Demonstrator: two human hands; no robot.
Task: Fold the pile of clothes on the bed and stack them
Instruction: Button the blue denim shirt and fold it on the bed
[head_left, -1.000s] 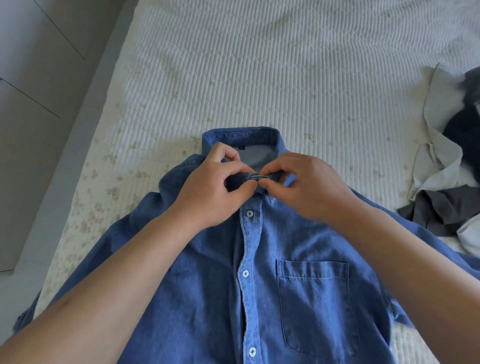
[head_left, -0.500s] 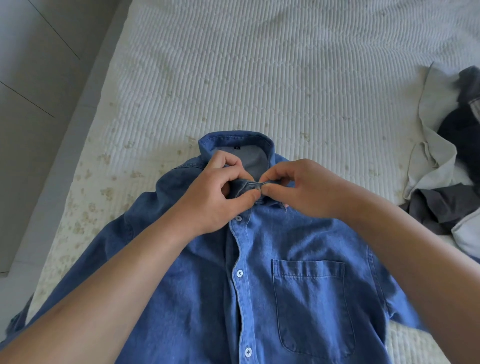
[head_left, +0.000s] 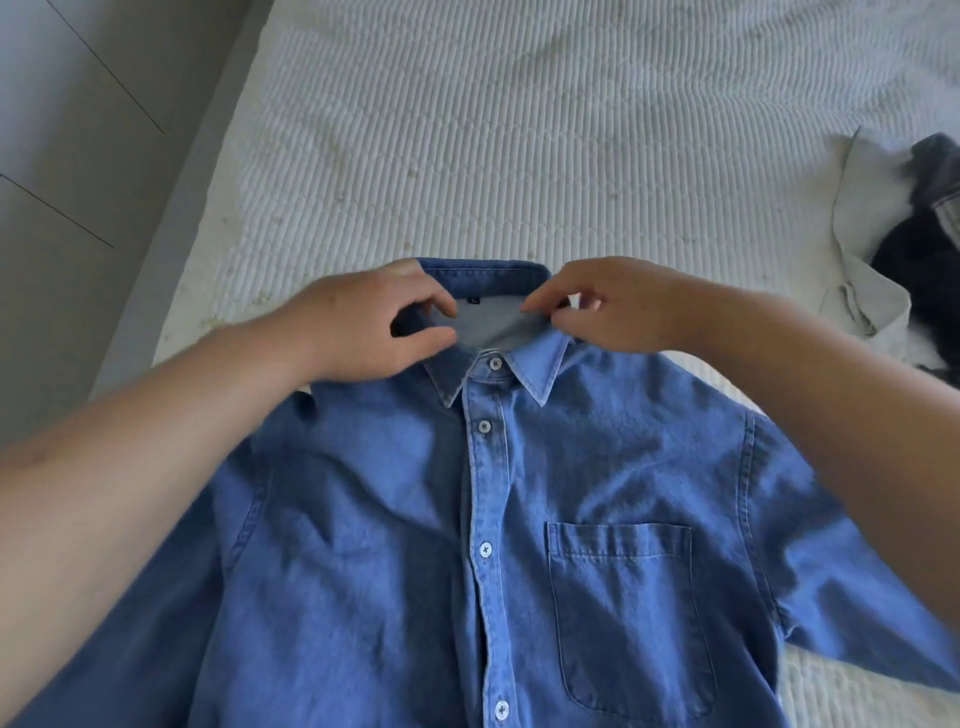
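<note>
Denim shirt (head_left: 519, 519) lies front-up and buttoned on the near part of the bed (head_left: 519, 130), collar (head_left: 488, 317) pointing far. Left hand (head_left: 363, 327) pinches the collar's left side between thumb and curled fingers; right hand (head_left: 608, 304) pinches its right side. Best to pull both sides evenly, so the collar sits flat and centred before folding. Unfolded clothes (head_left: 893, 260) wait at far right.
</note>
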